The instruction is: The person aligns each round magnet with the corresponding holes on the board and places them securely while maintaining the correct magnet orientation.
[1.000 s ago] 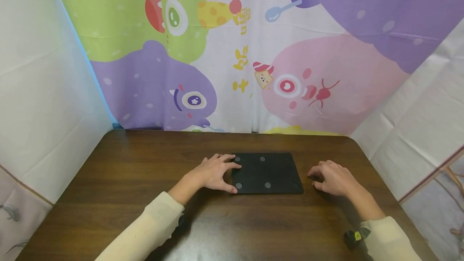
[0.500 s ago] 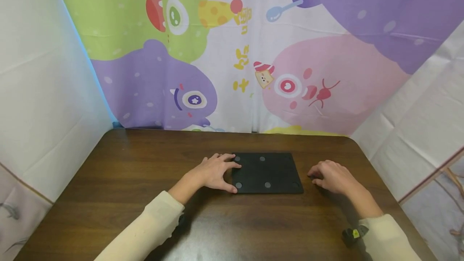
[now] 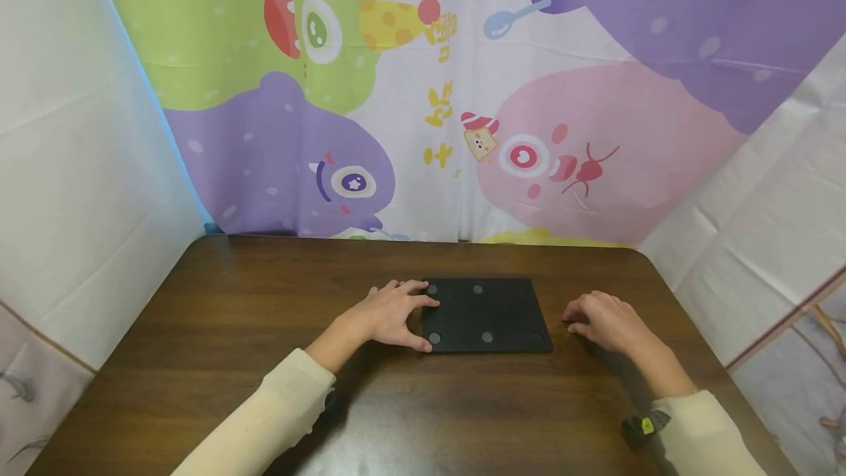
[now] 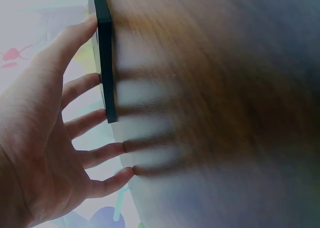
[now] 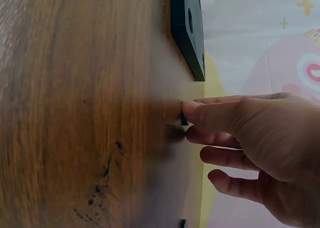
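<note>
A flat black rectangular plate [image 3: 509, 314] lies on the table, with round grey spots at its left and middle and darker round openings at its right end. Spread fingers of my left hand [image 3: 390, 314] touch the plate's left edge, the thumb at its near corner. In the left wrist view that hand [image 4: 45, 128] has thumb and some fingertips against the plate's edge [image 4: 106, 63]. To the right of the plate, my right hand [image 3: 608, 322] pinches a small thin dark disc-like piece [image 5: 184, 120] between thumb and fingers, close over the table. Most of the piece is hidden.
The brown wooden table [image 3: 264, 270] meets a cartoon-printed curtain [image 3: 423, 204] at its back edge. White sheets [image 3: 760, 241] hang at both sides. Another small dark object [image 5: 183, 223] shows at the bottom of the right wrist view.
My right hand's thumb and fingers have drawn together on the small dark piece, and its wrist has shifted slightly. The left hand and the plate stay put.
</note>
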Motion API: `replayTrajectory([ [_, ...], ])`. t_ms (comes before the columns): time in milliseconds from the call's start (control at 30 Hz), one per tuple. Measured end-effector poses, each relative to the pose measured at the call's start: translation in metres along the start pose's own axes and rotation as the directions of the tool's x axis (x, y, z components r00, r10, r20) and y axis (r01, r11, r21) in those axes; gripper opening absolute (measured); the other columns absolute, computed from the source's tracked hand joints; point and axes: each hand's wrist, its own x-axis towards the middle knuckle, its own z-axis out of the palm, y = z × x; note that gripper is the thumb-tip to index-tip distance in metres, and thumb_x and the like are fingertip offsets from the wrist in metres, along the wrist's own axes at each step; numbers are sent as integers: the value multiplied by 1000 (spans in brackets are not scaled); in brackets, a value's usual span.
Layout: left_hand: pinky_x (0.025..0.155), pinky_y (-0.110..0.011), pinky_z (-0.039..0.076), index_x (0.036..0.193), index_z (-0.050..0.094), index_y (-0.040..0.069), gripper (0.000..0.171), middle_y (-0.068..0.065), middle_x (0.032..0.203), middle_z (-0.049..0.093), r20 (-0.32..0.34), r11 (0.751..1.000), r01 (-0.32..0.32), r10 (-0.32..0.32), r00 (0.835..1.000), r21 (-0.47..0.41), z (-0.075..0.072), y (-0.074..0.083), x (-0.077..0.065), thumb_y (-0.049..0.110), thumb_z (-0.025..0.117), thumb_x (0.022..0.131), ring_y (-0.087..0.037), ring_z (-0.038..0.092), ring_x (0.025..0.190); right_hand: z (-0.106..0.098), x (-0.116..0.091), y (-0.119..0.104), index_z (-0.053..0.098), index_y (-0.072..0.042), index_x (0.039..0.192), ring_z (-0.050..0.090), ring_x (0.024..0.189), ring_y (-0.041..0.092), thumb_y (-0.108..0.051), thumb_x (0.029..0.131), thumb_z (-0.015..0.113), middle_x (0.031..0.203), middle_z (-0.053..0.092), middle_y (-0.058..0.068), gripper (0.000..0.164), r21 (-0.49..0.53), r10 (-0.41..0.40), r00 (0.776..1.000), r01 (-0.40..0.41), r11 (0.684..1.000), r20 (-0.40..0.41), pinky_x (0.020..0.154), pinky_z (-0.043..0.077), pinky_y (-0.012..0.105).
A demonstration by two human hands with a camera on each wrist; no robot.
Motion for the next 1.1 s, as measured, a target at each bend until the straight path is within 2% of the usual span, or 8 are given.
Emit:
replayTrajectory([
  [200,122,-85,37,163,61,34,83,-8,185,38,-1,1000,-2,2,1000,1,2,-1,0,65,86,90,-50,43,164,1,0,-1,86,-19,101,74,100,30,-16,93,92,103,85,1,10,-3,5,1000,-5,1000,-13,81,63,57],
  [633,123,-85,37,162,61,35,83,-8,185,38,-2,1000,4,-4,1000,10,2,-1,0,66,86,90,-52,43,164,-1,4,-3,82,-22,98,72,91,22,-15,87,92,95,78,-3,16,18,27,999,-27,999,29,75,60,51],
  [900,123,-85,37,162,61,34,82,-8,185,38,0,1000,3,-3,1000,2,1,0,0,65,87,90,-52,42,165,-3,1,-4,81,-25,98,64,87,15,-15,85,93,90,72,-8,20,15,21,999,-21,1000,29,71,55,45],
  [1100,123,-85,37,162,62,34,82,-7,185,39,-1,1000,5,-5,1000,3,1,1,0,65,87,90,-52,42,165,-8,0,-5,80,-26,95,72,87,18,-15,84,92,94,77,-6,20,10,11,1000,-11,1000,2,70,58,46],
])
